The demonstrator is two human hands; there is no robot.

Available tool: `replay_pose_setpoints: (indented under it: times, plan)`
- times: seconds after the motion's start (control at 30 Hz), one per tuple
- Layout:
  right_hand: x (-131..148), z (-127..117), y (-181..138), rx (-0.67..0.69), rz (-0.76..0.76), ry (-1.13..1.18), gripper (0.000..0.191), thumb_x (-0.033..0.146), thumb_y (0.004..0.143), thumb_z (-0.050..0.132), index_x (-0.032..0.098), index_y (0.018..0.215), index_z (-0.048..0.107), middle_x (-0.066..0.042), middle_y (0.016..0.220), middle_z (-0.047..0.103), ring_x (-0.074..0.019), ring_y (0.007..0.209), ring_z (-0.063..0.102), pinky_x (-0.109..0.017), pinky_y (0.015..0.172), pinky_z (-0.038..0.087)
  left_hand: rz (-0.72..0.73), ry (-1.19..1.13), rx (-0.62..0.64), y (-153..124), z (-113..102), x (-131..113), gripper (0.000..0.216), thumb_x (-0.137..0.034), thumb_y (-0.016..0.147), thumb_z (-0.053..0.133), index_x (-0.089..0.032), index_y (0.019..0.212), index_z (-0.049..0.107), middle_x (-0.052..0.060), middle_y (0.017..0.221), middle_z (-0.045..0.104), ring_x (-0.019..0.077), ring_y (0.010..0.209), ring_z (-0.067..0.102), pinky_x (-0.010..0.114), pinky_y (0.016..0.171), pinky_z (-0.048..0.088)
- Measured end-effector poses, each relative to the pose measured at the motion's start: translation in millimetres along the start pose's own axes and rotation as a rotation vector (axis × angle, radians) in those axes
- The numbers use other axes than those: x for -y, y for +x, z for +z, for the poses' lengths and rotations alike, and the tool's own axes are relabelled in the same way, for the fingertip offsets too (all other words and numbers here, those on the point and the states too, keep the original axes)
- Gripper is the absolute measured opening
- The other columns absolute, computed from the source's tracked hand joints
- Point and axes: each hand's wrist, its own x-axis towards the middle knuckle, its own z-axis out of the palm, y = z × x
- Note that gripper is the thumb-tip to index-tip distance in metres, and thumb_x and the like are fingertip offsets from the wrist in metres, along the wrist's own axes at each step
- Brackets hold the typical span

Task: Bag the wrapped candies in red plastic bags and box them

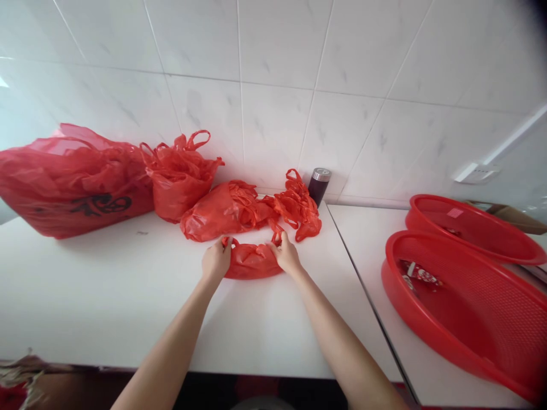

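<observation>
A small red plastic bag [253, 262] lies on the white table [123, 302] in front of me, its top spread between my hands. My left hand [217, 257] pinches the bag's left handle. On the other side, my right hand [285, 254] grips the right handle, with a twist of red plastic rising above the fingers. What the bag contains is hidden. Just behind it rests a fuller red plastic bag [213, 213] on its side, close to both hands. A crumpled heap of red bags [301, 208] sits beyond my right hand.
A large red bag [77, 182] and an upright knotted bag [182, 182] stand along the tiled wall at left. A dark flask [318, 187] is behind the heap. On the right, two red plastic baskets [427, 336] hold a few printed packets [423, 274]. A seam divides the tabletops.
</observation>
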Motion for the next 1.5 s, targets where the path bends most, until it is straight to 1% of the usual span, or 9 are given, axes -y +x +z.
replay_pose_setpoints:
  times: [0.1, 0.23, 0.43, 0.63, 0.77, 1.0, 1.17, 1.37, 1.5]
  plan:
    - [1, -1, -8, 0.137, -0.089, 0.017, 0.024, 0.038, 0.077, 0.061, 0.026, 0.086, 0.042, 0.007, 0.066, 0.057, -0.0149, 0.057, 0.053, -0.023, 0.057, 0.035, 0.035, -0.006, -0.016, -6, 1, -3, 0.043, -0.046, 0.095, 0.028, -0.026, 0.101, 0.065, 0.008, 0.086, 0.073, 0.0276, 0.084, 0.067, 0.032, 0.070, 0.041]
    - [2, -13, -12, 0.210, -0.161, 0.007, 0.019, 0.033, 0.078, 0.058, 0.025, 0.082, 0.041, 0.008, 0.062, 0.052, -0.0129, 0.053, 0.047, -0.022, 0.055, 0.032, 0.030, -0.008, -0.005, -10, 3, 0, 0.043, -0.046, 0.095, 0.029, -0.025, 0.100, 0.066, 0.009, 0.084, 0.073, 0.0285, 0.082, 0.067, 0.032, 0.069, 0.042]
    - [-1, -32, -3, 0.104, -0.169, -0.077, 0.013, 0.035, 0.084, 0.052, 0.025, 0.082, 0.044, 0.005, 0.064, 0.049, -0.0153, 0.060, 0.047, -0.025, 0.060, 0.032, 0.007, -0.007, 0.019, -13, 2, 9, 0.044, -0.046, 0.096, 0.028, -0.027, 0.102, 0.067, 0.006, 0.086, 0.075, 0.0253, 0.083, 0.068, 0.029, 0.067, 0.044]
    - [-19, -24, 1, 0.006, -0.082, -0.216, 0.004, 0.025, 0.085, 0.048, 0.024, 0.084, 0.052, 0.001, 0.070, 0.057, -0.0165, 0.064, 0.051, -0.025, 0.060, 0.029, -0.005, 0.126, 0.038, -2, 8, 11, 0.045, -0.047, 0.095, 0.030, -0.029, 0.109, 0.068, 0.010, 0.087, 0.075, 0.0303, 0.081, 0.069, 0.033, 0.064, 0.043]
    - [-32, -15, 4, -0.038, -0.018, -0.283, 0.016, 0.012, 0.077, 0.050, 0.025, 0.084, 0.057, 0.000, 0.075, 0.064, -0.0175, 0.068, 0.054, -0.026, 0.060, 0.027, 0.053, 0.219, 0.036, 4, 15, 14, 0.036, -0.042, 0.094, 0.038, -0.029, 0.110, 0.067, 0.011, 0.097, 0.075, 0.0289, 0.086, 0.068, 0.034, 0.072, 0.043]
    - [-42, -12, 11, -0.115, 0.053, -0.243, 0.013, 0.015, 0.078, 0.048, 0.024, 0.081, 0.055, -0.001, 0.072, 0.062, -0.0185, 0.067, 0.054, -0.027, 0.059, 0.029, 0.117, 0.253, -0.020, 2, 18, 20, 0.031, -0.033, 0.095, 0.039, -0.026, 0.108, 0.067, 0.010, 0.108, 0.073, 0.0295, 0.104, 0.063, 0.042, 0.094, 0.035]
    - [-47, -20, 15, -0.162, 0.059, -0.129, 0.008, 0.023, 0.078, 0.048, 0.024, 0.070, 0.047, 0.001, 0.066, 0.056, -0.0182, 0.063, 0.050, -0.026, 0.060, 0.033, -0.011, 0.179, -0.063, -3, 7, 33, 0.041, -0.041, 0.097, 0.029, -0.025, 0.113, 0.063, 0.012, 0.111, 0.072, 0.0287, 0.100, 0.065, 0.038, 0.084, 0.042]
    - [-49, -21, 14, -0.185, 0.052, 0.034, 0.026, 0.043, 0.079, 0.050, 0.025, 0.067, 0.035, 0.002, 0.063, 0.051, -0.0184, 0.062, 0.047, -0.028, 0.062, 0.038, -0.105, 0.077, -0.015, -6, -15, 38, 0.041, -0.043, 0.095, 0.033, -0.023, 0.092, 0.069, 0.009, 0.080, 0.074, 0.0260, 0.077, 0.069, 0.033, 0.066, 0.048]
    - [-52, -20, 13, -0.180, 0.050, 0.154, 0.026, 0.044, 0.075, 0.054, 0.025, 0.071, 0.036, 0.003, 0.067, 0.052, -0.0183, 0.067, 0.050, -0.029, 0.068, 0.042, 0.057, 0.047, -0.081, -11, -28, -1, 0.041, -0.030, 0.092, 0.042, -0.025, 0.130, 0.054, 0.012, 0.132, 0.061, 0.0295, 0.120, 0.055, 0.044, 0.096, 0.041]
